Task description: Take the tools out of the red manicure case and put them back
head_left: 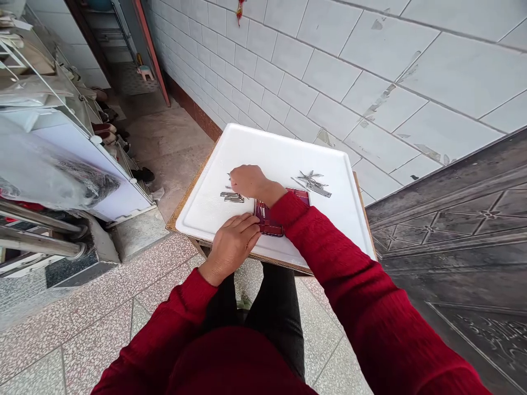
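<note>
A dark red manicure case [272,226] lies opened on the white foam board [284,144], partly covered by my right sleeve. My left hand [234,238] grips its left edge, fingers pressed together. Crossing over the case, my right hand [248,181] is closed above the left side of the board; its fingertips are turned away, and what they hold cannot be made out. Just below it lie silver nail clippers [233,196], with a bit of another metal tool showing beside the hand. To the right of the case is a small pile of silver grooming tools [313,182].
The board rests on a wooden table [181,211] against a white tiled wall [284,60]. A dark carved panel [461,219] stands close on the right. At left are a cluttered rack [45,93], metal rails [41,238] and several shoes [107,133].
</note>
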### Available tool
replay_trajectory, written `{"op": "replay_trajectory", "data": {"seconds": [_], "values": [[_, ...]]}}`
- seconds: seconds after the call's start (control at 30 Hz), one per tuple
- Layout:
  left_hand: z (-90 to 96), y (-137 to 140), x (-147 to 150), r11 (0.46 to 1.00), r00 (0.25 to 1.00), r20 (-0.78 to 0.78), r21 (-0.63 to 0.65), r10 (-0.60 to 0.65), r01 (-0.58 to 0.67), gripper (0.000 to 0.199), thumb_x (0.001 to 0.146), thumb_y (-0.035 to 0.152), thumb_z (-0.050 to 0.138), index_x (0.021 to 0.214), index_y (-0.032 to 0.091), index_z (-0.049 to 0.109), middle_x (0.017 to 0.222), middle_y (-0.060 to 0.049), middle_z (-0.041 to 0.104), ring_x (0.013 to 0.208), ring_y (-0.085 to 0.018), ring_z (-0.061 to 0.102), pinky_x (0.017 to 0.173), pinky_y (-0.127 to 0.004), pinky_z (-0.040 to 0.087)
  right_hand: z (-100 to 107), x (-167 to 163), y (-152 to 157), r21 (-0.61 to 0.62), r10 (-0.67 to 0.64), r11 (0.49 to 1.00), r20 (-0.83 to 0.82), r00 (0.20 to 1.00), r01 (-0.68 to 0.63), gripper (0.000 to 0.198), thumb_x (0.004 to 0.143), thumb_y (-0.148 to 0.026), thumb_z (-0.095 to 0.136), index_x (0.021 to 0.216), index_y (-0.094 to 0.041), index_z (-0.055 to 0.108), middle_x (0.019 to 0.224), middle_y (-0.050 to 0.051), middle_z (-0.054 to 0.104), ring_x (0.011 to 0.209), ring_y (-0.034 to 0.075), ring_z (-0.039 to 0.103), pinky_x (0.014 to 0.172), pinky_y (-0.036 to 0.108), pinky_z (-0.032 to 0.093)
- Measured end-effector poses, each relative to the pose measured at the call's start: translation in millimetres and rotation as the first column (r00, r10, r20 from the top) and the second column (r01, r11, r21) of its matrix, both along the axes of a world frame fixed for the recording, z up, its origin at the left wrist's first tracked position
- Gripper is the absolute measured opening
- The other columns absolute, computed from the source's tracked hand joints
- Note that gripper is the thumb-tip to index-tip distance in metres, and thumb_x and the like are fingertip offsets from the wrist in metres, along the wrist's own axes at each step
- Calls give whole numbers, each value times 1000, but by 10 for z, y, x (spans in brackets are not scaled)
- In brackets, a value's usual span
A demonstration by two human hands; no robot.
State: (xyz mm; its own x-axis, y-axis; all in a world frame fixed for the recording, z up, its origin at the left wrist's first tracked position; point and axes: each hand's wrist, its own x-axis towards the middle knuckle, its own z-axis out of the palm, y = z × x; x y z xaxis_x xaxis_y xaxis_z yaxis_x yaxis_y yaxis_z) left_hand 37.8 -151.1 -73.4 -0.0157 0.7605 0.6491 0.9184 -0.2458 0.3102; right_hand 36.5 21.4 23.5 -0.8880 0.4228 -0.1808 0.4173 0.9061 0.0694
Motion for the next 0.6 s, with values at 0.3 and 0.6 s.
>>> {"op": "replay_trajectory", "data": {"seconds": [0.3, 0.6], "values": [[13, 1, -8, 1000, 1000, -14, -4, -1, 1, 16, 106, 23, 60, 106, 19, 76, 122, -8, 80, 121, -26, 74, 105, -45, 61, -131, 148, 183, -334, -140, 942, -307, 941, 31, 20, 98, -16, 57, 98, -16, 77, 108, 8, 80, 95, 19, 70, 80, 26, 48], [18, 6, -21, 1000, 1000, -17, 3, -7, 7, 15, 106, 23, 61, 107, 19, 75, 124, -8, 80, 122, -26, 74, 106, -45, 61, -253, 237, 323, -797, -531, 601, -453, 716, -59, 15, 93, -13, 58, 80, -18, 62, 67, -2, 66, 55, 10, 52, 56, 23, 43]]}}
